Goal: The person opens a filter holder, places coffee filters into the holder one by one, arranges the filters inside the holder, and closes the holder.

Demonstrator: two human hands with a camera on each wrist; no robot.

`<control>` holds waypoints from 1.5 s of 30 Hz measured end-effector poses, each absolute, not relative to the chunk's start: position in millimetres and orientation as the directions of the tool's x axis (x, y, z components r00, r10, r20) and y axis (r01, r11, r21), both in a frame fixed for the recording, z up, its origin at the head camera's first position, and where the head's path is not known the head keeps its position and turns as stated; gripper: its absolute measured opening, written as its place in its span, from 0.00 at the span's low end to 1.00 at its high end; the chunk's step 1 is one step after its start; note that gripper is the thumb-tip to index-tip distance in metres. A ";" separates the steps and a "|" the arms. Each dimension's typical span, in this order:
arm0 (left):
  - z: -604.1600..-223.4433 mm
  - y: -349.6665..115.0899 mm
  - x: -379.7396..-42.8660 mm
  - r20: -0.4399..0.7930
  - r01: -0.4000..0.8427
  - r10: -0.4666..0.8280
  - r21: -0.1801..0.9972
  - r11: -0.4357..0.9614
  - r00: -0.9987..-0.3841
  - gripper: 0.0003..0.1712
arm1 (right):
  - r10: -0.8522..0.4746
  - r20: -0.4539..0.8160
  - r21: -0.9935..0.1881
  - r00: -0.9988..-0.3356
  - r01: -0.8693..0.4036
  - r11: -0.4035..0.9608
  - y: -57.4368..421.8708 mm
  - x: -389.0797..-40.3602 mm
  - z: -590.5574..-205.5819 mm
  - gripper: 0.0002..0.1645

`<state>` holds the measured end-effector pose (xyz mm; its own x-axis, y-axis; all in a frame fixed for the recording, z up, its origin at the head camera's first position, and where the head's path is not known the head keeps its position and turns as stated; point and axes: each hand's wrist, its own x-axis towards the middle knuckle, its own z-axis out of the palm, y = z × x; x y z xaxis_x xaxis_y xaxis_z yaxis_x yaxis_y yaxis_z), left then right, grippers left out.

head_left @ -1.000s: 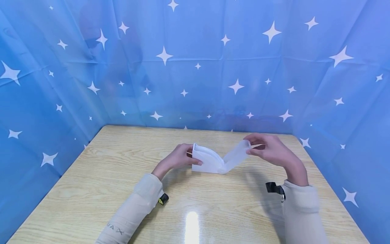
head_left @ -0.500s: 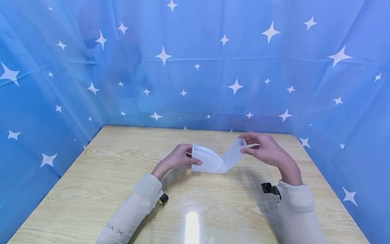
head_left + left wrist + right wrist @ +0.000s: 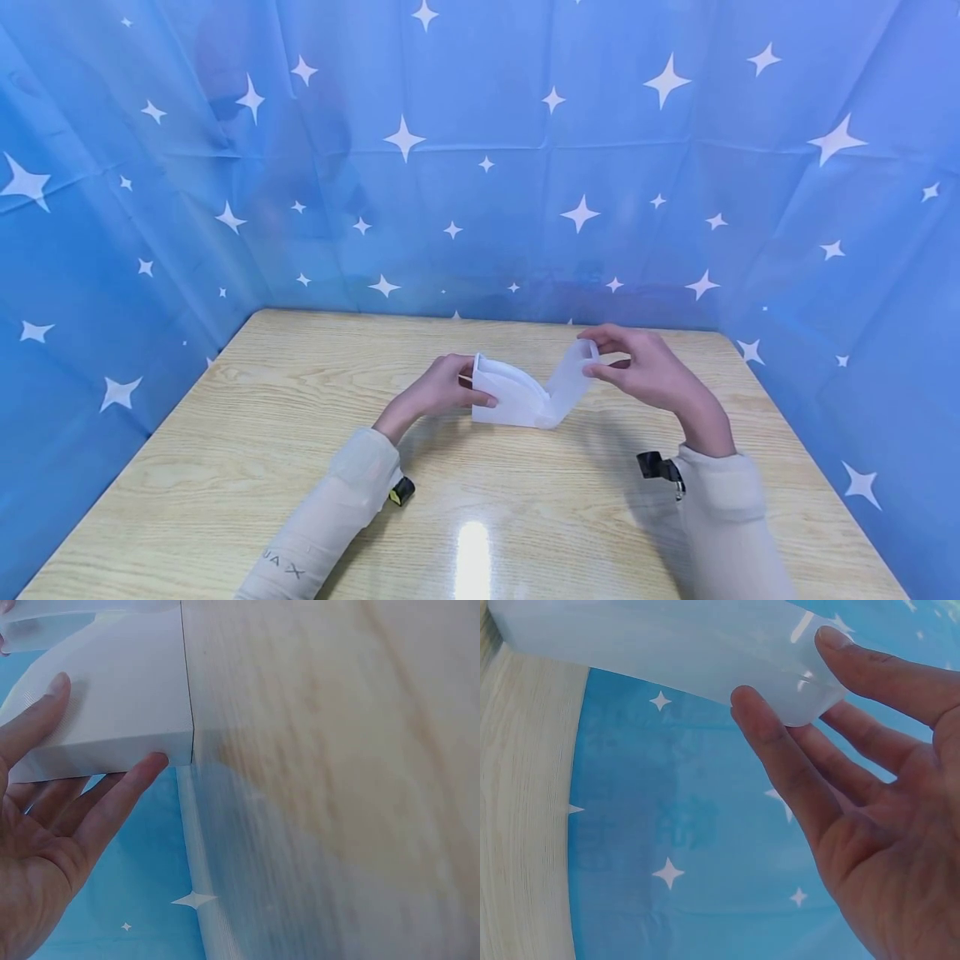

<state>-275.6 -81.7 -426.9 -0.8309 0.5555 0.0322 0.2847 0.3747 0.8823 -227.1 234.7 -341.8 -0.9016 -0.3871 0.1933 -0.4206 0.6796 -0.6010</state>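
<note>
A white plastic box (image 3: 510,400) with a curved upper edge stands on the table, its translucent hinged lid (image 3: 570,379) swung up to the right. My left hand (image 3: 442,385) grips the box's left end, thumb on the near face. In the left wrist view, fingers (image 3: 124,799) lie along the end wall of the white box (image 3: 120,682). My right hand (image 3: 648,367) pinches the lid's free end between thumb and fingers. The right wrist view has the lid (image 3: 675,652) between the thumb and fingers of the right hand (image 3: 877,772). The inside of the box is mostly hidden.
The light wooden table (image 3: 300,375) reaches back to a blue curtain (image 3: 465,183) with white stars, which also hangs along both sides. Black wrist straps (image 3: 660,467) sit by both sleeves. Light glares off the table's front middle.
My right hand has moved left and slightly up, tilting the lid more upright and closer to the box. The left hand and the box have stayed in place.
</note>
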 end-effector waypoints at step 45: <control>-426.2 -81.7 -275.1 0.014 0.278 0.555 0.876 0.394 -0.831 0.20 | -0.415 0.183 -0.623 -0.891 -0.432 0.653 221.2 -227.6 -344.8 0.33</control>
<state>-275.1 -81.7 -426.2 -0.8314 0.5555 0.0143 0.2781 0.3937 0.8762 -227.6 221.2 -344.8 -0.8912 -0.4152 0.1827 -0.4317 0.6525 -0.6228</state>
